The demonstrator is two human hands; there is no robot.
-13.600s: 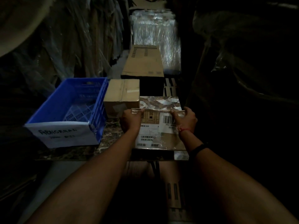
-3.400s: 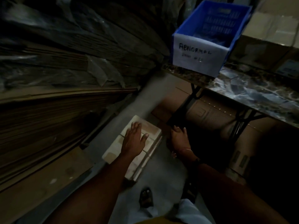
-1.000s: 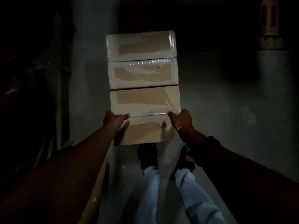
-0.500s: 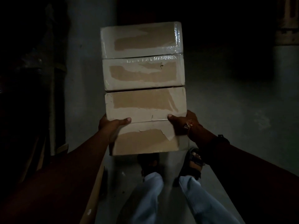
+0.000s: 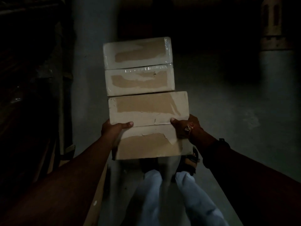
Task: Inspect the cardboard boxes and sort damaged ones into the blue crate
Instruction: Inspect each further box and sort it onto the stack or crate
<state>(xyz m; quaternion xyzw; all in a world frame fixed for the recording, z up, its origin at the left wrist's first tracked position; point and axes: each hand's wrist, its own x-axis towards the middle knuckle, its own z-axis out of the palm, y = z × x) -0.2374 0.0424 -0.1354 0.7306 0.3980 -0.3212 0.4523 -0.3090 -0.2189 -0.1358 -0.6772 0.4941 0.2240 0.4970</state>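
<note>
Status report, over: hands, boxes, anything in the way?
Both gripping: left hand and right hand on opposite sides of the taped cardboard box bundle. Bundle held above the floor. No blue crate in view; surroundings too dark to judge obstructions.

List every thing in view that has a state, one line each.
Four cardboard boxes: held up in a row, pale surface patchy with brown showing through, possibly torn.
Far two boxes: wrapped in shiny clear film.
Left hand: grips the row's left side, thumb on top.
Right hand: grips the right side, thumb on top.
Sandal: worn, partly hidden behind the boxes.
</note>
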